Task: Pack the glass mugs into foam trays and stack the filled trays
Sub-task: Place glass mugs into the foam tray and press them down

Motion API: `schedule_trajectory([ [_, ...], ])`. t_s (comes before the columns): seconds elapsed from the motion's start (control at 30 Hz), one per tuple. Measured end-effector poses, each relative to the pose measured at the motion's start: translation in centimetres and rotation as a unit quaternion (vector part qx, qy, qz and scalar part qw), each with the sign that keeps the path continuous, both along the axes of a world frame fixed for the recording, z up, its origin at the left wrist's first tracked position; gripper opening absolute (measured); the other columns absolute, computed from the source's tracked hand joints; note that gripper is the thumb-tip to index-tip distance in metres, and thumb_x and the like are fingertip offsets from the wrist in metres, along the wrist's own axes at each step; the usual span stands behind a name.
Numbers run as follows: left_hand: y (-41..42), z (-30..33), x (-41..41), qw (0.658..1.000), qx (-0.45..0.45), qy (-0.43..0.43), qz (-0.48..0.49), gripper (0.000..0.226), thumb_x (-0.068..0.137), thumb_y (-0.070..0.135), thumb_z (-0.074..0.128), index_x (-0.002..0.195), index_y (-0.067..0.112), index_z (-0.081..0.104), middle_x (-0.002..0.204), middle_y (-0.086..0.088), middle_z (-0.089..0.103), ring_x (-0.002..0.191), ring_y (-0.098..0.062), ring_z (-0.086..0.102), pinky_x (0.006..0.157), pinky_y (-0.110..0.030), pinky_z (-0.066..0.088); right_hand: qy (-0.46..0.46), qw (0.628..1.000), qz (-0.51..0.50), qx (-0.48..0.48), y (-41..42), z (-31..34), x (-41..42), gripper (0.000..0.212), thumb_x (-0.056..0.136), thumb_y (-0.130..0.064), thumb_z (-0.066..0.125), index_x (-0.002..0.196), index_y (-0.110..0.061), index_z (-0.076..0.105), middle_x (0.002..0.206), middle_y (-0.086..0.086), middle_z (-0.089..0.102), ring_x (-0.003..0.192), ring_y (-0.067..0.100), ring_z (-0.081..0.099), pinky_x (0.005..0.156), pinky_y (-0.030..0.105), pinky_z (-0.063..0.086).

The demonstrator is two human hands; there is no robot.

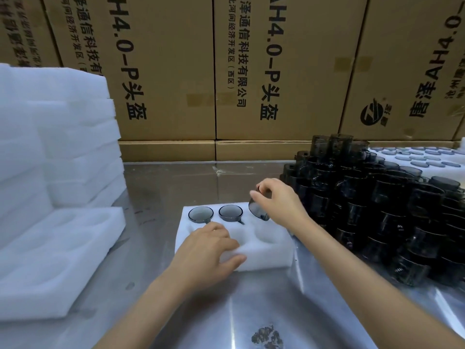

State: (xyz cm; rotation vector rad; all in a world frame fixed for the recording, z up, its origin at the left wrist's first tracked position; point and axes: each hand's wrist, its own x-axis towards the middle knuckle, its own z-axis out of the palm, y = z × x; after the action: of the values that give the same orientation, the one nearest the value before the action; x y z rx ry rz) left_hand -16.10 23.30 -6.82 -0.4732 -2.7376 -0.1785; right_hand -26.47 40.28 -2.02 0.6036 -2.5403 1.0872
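Steel bench [176,187] backed by printed cartons [284,71]; foam tray [266,250] at centre, empty trays [57,152] stacked far left, dark glass mugs [392,210] heaped right, too many to count. Left hand [208,250] lies on the tray's near edge, fingers loosely spread, holding nothing. Right hand [279,202] pinches one tilted mug [258,210] over the third back-row pocket; two seated mugs [216,214] fill the pockets beside it.

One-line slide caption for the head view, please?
Right hand lowers a tilted smoked-glass mug toward the foam tray while left hand steadies it.
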Motion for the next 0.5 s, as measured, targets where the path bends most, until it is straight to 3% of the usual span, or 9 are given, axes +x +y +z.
schedule_trajectory([
  [0.17, 0.0, -0.2, -0.1, 1.000, 0.003, 0.004, 0.000, 0.044, 0.090, 0.058, 0.040, 0.090, 0.023, 0.066, 0.086, 0.008, 0.055, 0.103, -0.010, 0.045, 0.082, -0.029, 0.041, 0.047, 0.990, 0.064, 0.119, 0.1, -0.4, -1.9, 0.031, 0.091, -0.027, 0.058, 0.069, -0.018, 0.037, 0.112, 0.002, 0.059, 0.104, 0.023, 0.051, 0.083, 0.037, 0.044],
  [0.33, -0.1, -0.3, -0.1, 1.000, 0.007, -0.003, 0.000, 0.049, 0.086, 0.060, 0.034, 0.090, 0.023, 0.066, 0.086, 0.009, 0.056, 0.104, -0.010, 0.045, 0.083, -0.030, 0.041, 0.042, 0.977, 0.108, 0.181, 0.6, -0.3, -2.7, 0.028, 0.093, -0.020, 0.056, 0.073, -0.015, 0.036, 0.132, -0.004, 0.053, 0.124, 0.016, 0.039, 0.087, 0.030, 0.034],
  [0.5, -0.1, -0.3, -0.2, 1.000, 0.008, -0.007, 0.000, 0.041, 0.089, 0.057, 0.040, 0.097, 0.027, 0.066, 0.090, 0.011, 0.056, 0.107, -0.009, 0.044, 0.085, -0.030, 0.041, 0.030, 0.972, 0.147, 0.179, 0.2, -0.5, -2.2, 0.023, 0.093, -0.016, 0.055, 0.078, -0.009, 0.040, 0.132, -0.002, 0.054, 0.131, 0.013, 0.037, 0.095, 0.035, 0.038],
])
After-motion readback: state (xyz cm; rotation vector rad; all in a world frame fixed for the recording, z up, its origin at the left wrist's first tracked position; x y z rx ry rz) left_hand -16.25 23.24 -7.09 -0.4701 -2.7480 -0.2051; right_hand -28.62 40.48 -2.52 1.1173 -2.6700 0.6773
